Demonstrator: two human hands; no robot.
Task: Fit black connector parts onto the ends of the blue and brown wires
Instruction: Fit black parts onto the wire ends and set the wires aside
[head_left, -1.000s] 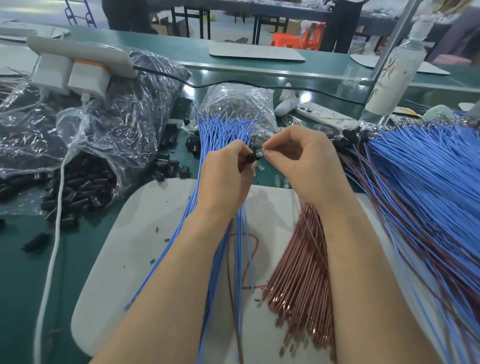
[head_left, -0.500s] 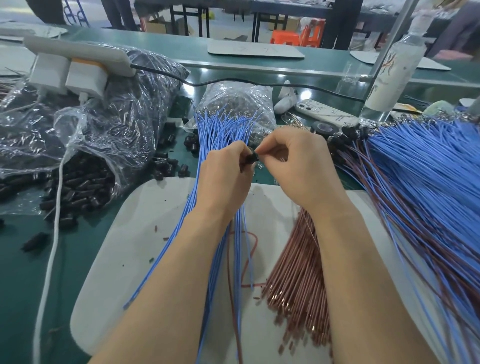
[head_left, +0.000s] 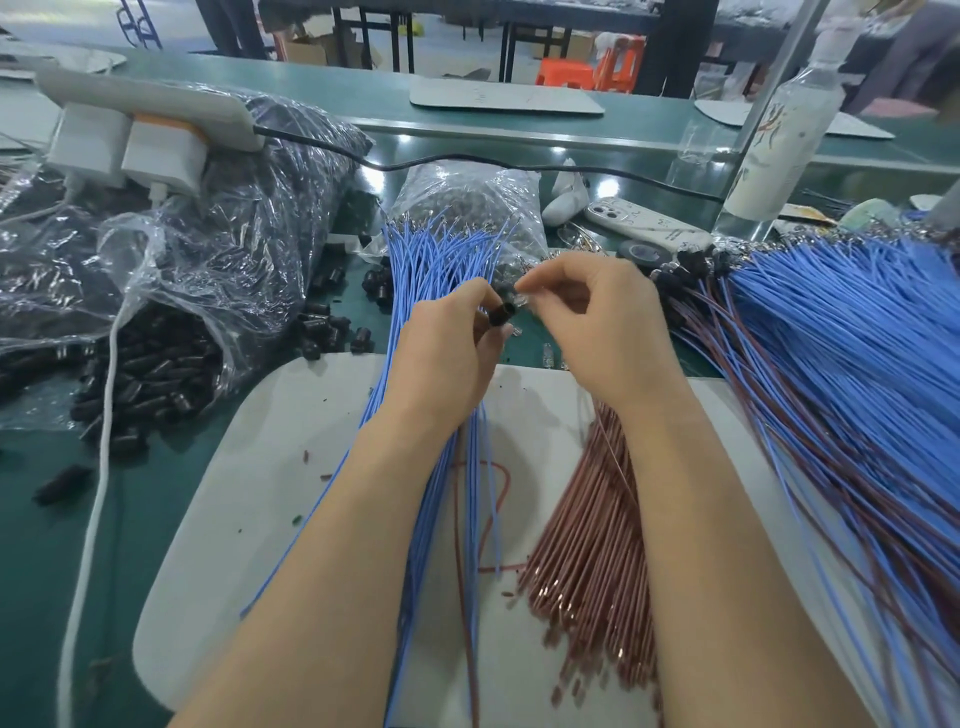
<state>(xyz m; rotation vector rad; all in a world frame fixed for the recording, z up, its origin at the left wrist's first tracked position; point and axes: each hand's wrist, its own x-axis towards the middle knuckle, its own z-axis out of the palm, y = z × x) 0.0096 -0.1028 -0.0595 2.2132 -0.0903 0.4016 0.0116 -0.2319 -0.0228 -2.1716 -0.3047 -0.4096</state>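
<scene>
A big heap of finished wires (head_left: 841, 364) fills the right side of the green table (head_left: 31, 597). A clear bag of black connector parts (head_left: 171, 291) lies far left. Blue wires (head_left: 431, 260) and brown wires (head_left: 592, 545) lie on the white mat (head_left: 249, 467). Above them my left hand (head_left: 441, 353) pinches one black connector (head_left: 503, 313). My right hand (head_left: 608, 322) pinches a tiny shiny piece (head_left: 521, 300) at its open end.

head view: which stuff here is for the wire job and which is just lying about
For the job: black connector in left hand; wire end pinched by right hand; blue wires; brown wires; bag of black parts.
Lying about: phone; bottle; white chargers.
</scene>
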